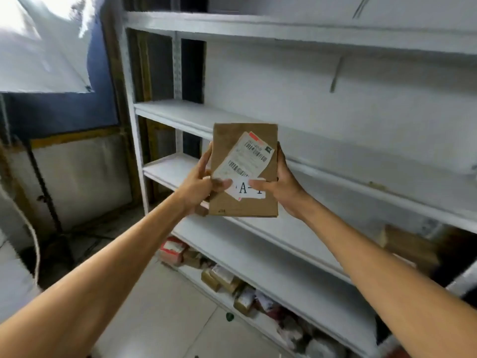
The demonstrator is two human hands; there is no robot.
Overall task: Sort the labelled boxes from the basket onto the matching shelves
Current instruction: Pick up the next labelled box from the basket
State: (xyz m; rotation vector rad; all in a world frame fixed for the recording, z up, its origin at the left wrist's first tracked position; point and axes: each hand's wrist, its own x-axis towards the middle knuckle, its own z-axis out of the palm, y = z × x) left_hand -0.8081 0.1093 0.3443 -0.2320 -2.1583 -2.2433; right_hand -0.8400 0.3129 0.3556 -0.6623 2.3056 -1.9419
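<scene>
**Cardboard box tagged "A-", held up for reading at the rack**

Brown cardboard box held upright in both hands in front of the white metal rack. It is off every shelf and hangs before the front edges of the middle boards, near the rack's left end. Basket not in view.

Left hand: fingers curled round the box's left edge, thumb pressed on the front face. Right hand: fingers wrapped behind the right edge, thumb laid across the white tag. Both grip firmly.

Tag reads "A-", then a character half hidden under the right thumb, possibly a 1; cannot tell for sure. A barcoded shipping label sits skewed above it.

Shelf markings: none legible from here. The upper boards show bare; mixed parcels crowd the lowest board, and a brown carton sits towards the right end of a lower one.

Step in hand, as judged: read the tag and pick the shelf. To do it well:
- slide the right thumb off the tag and confirm the full code first
- find the matching mark on the rack before moving
- set the box flat, well back from the front edge, tag facing out
</scene>
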